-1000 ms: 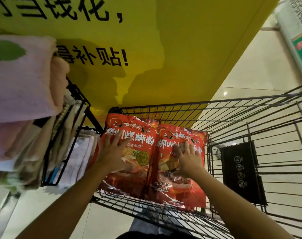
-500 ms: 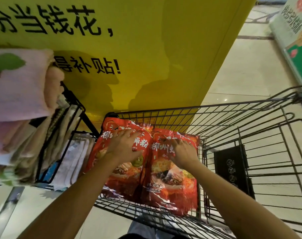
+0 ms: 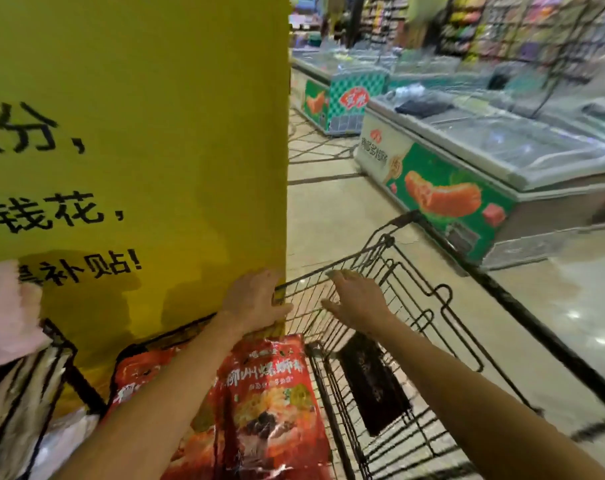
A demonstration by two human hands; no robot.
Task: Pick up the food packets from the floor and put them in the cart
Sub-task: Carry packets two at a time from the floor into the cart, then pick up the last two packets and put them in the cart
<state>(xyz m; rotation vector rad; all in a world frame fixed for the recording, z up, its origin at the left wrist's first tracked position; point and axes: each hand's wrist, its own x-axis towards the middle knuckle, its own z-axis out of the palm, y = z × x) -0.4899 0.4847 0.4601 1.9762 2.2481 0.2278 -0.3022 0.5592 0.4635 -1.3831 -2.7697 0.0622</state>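
Note:
Two red food packets lie side by side in the black wire cart. The right packet shows fully; the left packet is partly hidden under my left forearm. My left hand hovers above the packets, near the cart's far rim, fingers relaxed and holding nothing. My right hand is lifted over the cart's far end, fingers spread, also empty.
A tall yellow sign pillar stands right against the cart on the left. A black rack with cloths is at the lower left. Chest freezers line the aisle on the right, with tiled floor between.
Both hands have lifted off the packets and moved toward the cart's far end. The camera has tilted up, so the aisle and freezers now show.

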